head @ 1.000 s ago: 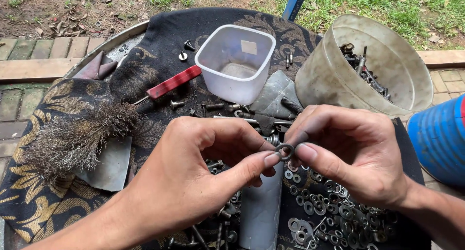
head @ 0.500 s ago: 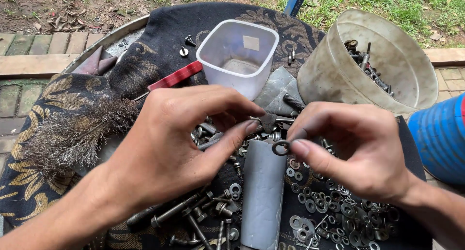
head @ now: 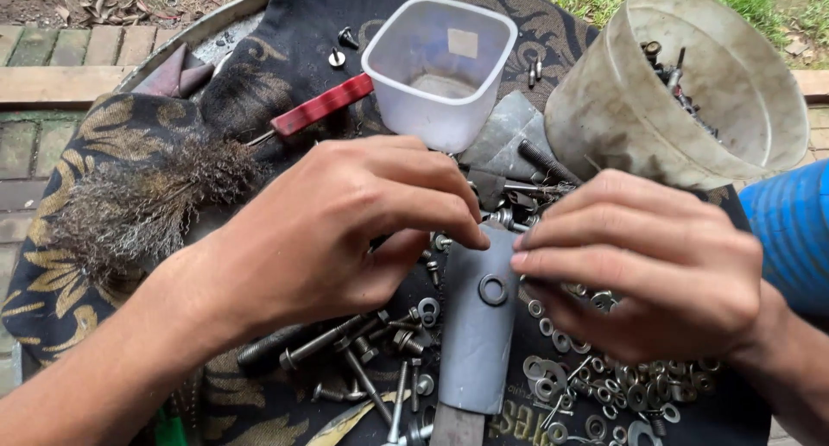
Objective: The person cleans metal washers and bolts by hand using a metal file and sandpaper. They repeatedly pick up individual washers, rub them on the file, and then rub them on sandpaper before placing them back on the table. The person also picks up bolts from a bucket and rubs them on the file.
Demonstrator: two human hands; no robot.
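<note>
My left hand (head: 345,230) hovers palm down over a heap of bolts and screws (head: 363,360), fingers stretched toward the middle, thumb apart below them, nothing seen in it. My right hand (head: 648,265) is curled palm down over a pile of washers (head: 604,394); its thumb and palm are hidden. Between the two sets of fingertips a dark washer (head: 493,289) lies loose on a grey metal strip (head: 475,351). All of this rests on a black cloth with gold patterns (head: 78,265).
A clear square plastic tub (head: 440,62) stands at the back. A tilted, dirty round bucket (head: 682,92) holds bolts at the right. A red-handled wire brush (head: 155,196) lies at the left. A blue object (head: 790,230) sits at the right edge.
The washer that my right hand pinched now lies on the grey strip. Both hands have dropped lower over the hardware and turned palm down.
</note>
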